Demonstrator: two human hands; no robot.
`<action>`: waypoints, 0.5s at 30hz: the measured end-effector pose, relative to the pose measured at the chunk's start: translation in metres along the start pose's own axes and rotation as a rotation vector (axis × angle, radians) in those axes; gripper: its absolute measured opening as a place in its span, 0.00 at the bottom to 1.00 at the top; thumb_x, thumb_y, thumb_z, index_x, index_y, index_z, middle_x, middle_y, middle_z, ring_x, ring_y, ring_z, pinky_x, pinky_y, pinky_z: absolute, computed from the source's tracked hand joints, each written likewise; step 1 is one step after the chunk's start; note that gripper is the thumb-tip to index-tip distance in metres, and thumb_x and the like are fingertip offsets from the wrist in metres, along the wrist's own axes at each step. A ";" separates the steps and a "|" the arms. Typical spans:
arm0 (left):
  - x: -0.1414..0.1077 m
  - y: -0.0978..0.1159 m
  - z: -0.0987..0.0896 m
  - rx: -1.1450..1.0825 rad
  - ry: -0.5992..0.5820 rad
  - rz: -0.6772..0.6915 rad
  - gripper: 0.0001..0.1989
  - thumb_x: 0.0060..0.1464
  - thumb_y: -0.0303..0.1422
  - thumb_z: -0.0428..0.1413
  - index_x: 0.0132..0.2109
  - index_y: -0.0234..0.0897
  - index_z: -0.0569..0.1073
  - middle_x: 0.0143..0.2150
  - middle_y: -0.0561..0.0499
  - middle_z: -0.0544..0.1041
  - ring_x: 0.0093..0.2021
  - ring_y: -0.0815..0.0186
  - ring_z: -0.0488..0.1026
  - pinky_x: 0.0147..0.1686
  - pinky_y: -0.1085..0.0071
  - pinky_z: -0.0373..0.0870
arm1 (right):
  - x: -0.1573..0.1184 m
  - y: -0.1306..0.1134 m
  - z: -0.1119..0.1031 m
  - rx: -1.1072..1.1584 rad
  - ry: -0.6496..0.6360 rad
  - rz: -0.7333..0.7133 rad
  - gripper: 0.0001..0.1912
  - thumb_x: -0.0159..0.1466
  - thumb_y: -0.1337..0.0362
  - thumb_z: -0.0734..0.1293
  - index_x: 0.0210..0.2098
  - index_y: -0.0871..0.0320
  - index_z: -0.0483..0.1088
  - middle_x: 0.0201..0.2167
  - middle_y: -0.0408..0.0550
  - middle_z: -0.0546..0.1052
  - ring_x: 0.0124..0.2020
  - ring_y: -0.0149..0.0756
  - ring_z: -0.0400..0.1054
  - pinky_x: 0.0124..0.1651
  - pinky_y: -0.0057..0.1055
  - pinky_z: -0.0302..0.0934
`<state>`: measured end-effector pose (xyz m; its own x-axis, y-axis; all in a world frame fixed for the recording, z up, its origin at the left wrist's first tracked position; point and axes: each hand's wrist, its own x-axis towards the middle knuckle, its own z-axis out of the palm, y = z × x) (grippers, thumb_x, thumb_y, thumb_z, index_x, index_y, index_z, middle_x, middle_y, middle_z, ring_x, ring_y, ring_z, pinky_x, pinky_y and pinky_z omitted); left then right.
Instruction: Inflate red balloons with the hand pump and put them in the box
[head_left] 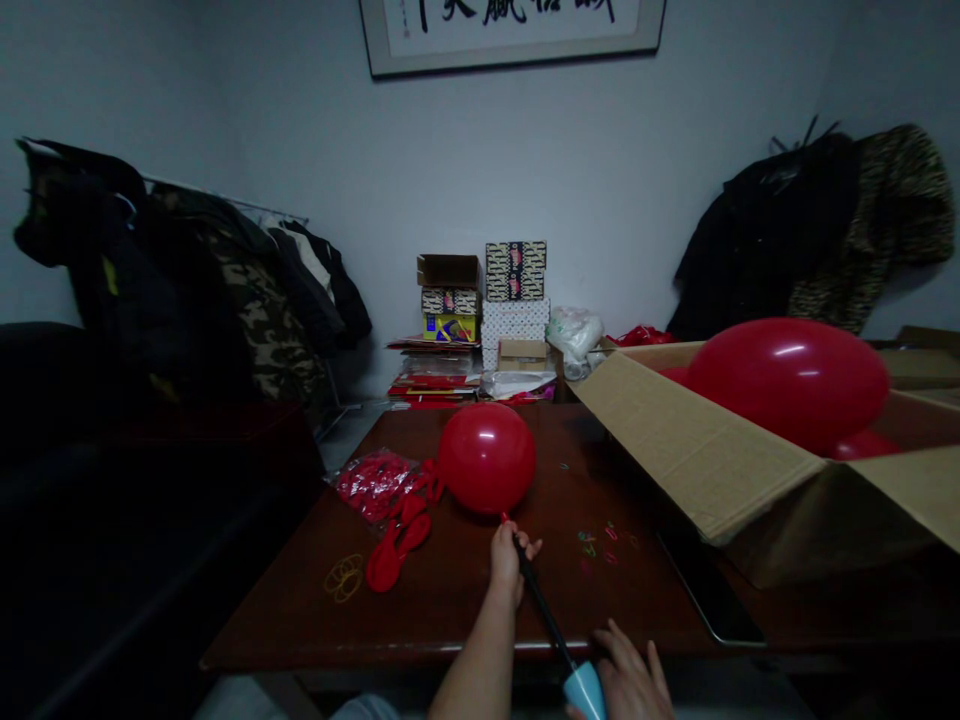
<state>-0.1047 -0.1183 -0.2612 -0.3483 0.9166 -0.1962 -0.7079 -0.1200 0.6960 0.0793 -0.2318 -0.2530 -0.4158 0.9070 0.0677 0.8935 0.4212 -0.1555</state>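
A round red balloon (487, 458) stands inflated above the dark wooden table (442, 635), its neck at the tip of a black hand pump (538, 600) with a pale blue body (584, 690). My left hand (506, 562) is closed around the pump's black shaft just below the balloon's neck. My right hand (626, 675) is at the pump's blue body, fingers spread; whether it grips the body is unclear. To the left of the balloon lie a clear bag of red balloons (373, 484) and limp red balloons (399, 540).
An open cardboard box (697, 450) on the right holds large inflated red balloons (787, 385). Rubber bands (343, 578) and small coloured bands (600, 545) lie on the table beside a dark tablet (709, 590). Stacked boxes (516, 300) and hanging clothes (240, 280) stand behind.
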 end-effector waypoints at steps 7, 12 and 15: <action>0.001 -0.004 -0.003 -0.036 -0.015 0.004 0.16 0.45 0.44 0.56 0.28 0.39 0.59 0.14 0.63 0.62 0.13 0.76 0.57 0.36 0.62 0.69 | 0.046 -0.029 -0.029 0.131 0.034 0.002 0.23 0.57 0.51 0.58 0.43 0.59 0.70 0.55 0.56 0.65 0.61 0.49 0.49 0.62 0.53 0.30; 0.003 -0.004 -0.004 -0.026 0.009 -0.004 0.17 0.44 0.45 0.56 0.28 0.39 0.59 0.14 0.63 0.62 0.12 0.75 0.59 0.34 0.64 0.69 | 0.072 -0.043 -0.029 0.135 0.088 0.021 0.23 0.56 0.53 0.58 0.42 0.62 0.70 0.54 0.57 0.66 0.61 0.48 0.50 0.62 0.51 0.31; 0.004 -0.005 -0.003 -0.004 0.014 0.007 0.18 0.44 0.46 0.56 0.28 0.40 0.59 0.14 0.63 0.62 0.12 0.75 0.58 0.33 0.64 0.69 | 0.073 -0.043 -0.023 0.127 0.092 0.023 0.23 0.55 0.53 0.59 0.42 0.62 0.71 0.53 0.57 0.67 0.61 0.49 0.50 0.62 0.51 0.31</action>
<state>-0.1040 -0.1151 -0.2677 -0.3617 0.9104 -0.2008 -0.7076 -0.1278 0.6950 0.0145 -0.1831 -0.2184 -0.3728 0.9155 0.1514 0.8717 0.4014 -0.2810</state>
